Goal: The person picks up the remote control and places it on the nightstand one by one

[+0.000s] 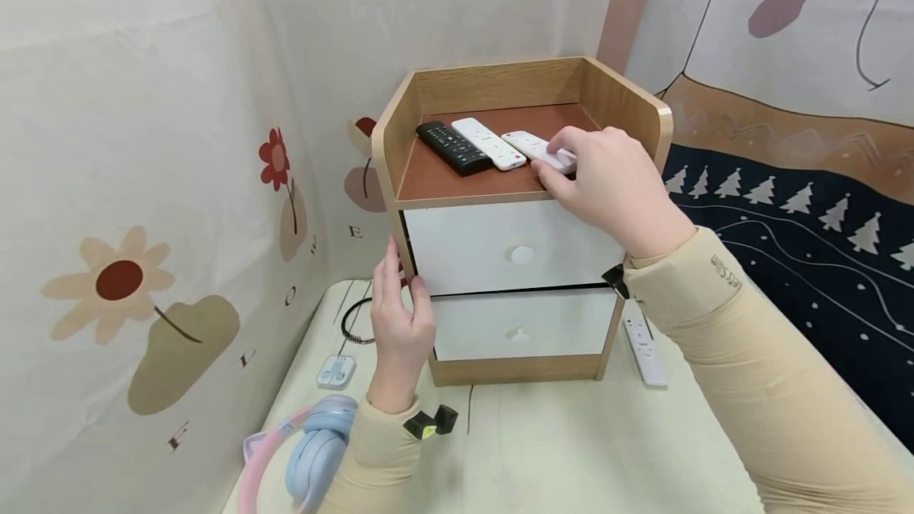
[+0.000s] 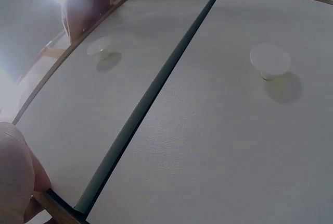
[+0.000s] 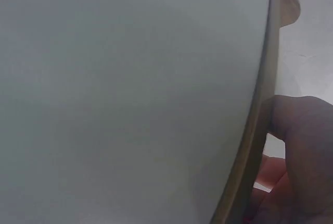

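A small wooden cabinet [image 1: 517, 370] with two white drawers stands on the table. On its brown top shelf [image 1: 443, 189], a black remote control [image 1: 453, 147] and a white remote control [image 1: 489, 143] lie side by side. My right hand [image 1: 617, 185] pinches another white remote control [image 1: 524, 143] between thumb and fingers, to the right of those two; its near end is partly covered by the hand. Against the cabinet's left side rests my left hand [image 1: 401, 324], fingers straight and pointing up. The left wrist view shows the upper drawer's round knob [image 2: 99, 47] and the lower one's knob [image 2: 270, 60].
Another white remote control [image 1: 645, 351] lies on the table right of the cabinet. On the left are a black coiled cable [image 1: 346, 324], a small case with earphones [image 1: 336, 371] and pink-and-blue headphones [image 1: 317, 450]. Printed cloth hangs behind and at both sides.
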`<action>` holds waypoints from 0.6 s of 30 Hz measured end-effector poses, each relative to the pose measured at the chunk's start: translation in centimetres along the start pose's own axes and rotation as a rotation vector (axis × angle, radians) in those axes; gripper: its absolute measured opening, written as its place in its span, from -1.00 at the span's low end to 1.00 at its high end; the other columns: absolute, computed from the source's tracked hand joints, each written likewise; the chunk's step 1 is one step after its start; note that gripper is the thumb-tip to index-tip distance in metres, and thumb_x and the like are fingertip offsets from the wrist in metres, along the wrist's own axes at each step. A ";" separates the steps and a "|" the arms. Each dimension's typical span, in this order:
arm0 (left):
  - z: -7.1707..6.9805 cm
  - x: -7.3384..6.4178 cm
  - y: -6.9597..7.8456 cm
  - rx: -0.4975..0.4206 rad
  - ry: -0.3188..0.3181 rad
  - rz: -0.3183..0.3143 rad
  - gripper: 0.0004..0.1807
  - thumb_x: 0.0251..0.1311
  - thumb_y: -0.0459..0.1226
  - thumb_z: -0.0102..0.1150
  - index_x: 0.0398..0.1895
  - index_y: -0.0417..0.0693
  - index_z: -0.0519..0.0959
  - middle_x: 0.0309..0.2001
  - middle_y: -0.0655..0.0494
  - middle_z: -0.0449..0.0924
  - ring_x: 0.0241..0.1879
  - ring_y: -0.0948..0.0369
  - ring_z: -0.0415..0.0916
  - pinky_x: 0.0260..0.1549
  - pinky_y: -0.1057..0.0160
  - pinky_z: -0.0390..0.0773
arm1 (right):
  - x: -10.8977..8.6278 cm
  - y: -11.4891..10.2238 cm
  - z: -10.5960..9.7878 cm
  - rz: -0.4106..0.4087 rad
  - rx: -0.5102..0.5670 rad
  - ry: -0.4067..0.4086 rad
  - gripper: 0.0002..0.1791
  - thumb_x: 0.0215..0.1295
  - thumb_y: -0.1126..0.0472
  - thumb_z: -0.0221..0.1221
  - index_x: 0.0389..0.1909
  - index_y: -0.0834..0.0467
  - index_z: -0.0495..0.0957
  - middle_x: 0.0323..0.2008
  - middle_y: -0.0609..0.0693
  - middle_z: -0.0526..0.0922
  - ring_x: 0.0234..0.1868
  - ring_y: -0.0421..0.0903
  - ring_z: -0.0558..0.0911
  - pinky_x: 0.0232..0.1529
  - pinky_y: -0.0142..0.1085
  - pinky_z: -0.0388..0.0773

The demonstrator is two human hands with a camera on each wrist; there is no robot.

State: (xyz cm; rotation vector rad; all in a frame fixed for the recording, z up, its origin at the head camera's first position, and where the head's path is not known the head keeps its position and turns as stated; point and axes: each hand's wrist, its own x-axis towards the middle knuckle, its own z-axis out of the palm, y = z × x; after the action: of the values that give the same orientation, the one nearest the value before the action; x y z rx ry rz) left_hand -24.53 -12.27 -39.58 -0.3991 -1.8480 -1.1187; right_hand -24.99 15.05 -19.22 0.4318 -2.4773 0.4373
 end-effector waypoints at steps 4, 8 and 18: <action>0.0 0.0 0.0 -0.004 0.001 -0.001 -0.27 0.50 -0.48 0.04 0.72 -0.23 0.25 0.45 -0.25 0.53 0.30 -0.13 0.60 0.19 -0.14 0.68 | 1.1 0.4 0.0 0.007 0.015 -0.069 -0.61 0.57 -0.05 0.20 0.12 0.12 0.76 -0.18 0.24 0.82 -0.09 0.28 0.68 -0.03 0.12 0.55; 0.0 0.1 0.1 0.001 0.000 0.012 -0.28 0.49 -0.48 0.04 0.71 -0.27 0.25 0.44 -0.28 0.52 0.30 -0.15 0.60 0.18 -0.13 0.69 | 1.9 0.9 -0.1 -0.001 0.022 -0.142 -0.54 0.57 -0.09 0.20 0.27 0.08 0.74 0.02 0.22 0.84 0.07 0.28 0.69 0.13 0.16 0.57; 0.0 0.1 0.0 0.006 0.003 0.017 -0.28 0.48 -0.48 0.03 0.70 -0.28 0.26 0.43 -0.29 0.53 0.25 -0.14 0.61 0.17 -0.06 0.69 | 2.7 1.7 -0.1 -0.048 -0.002 -0.277 -0.38 0.62 -0.13 0.13 0.55 0.05 0.55 0.47 0.25 0.60 0.43 0.31 0.56 0.49 0.20 0.44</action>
State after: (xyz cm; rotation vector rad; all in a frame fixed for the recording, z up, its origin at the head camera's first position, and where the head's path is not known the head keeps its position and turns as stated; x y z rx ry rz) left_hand -24.63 -12.27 -39.53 -0.4087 -1.8418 -1.1009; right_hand -27.68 16.05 -17.88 0.5848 -2.7260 0.3766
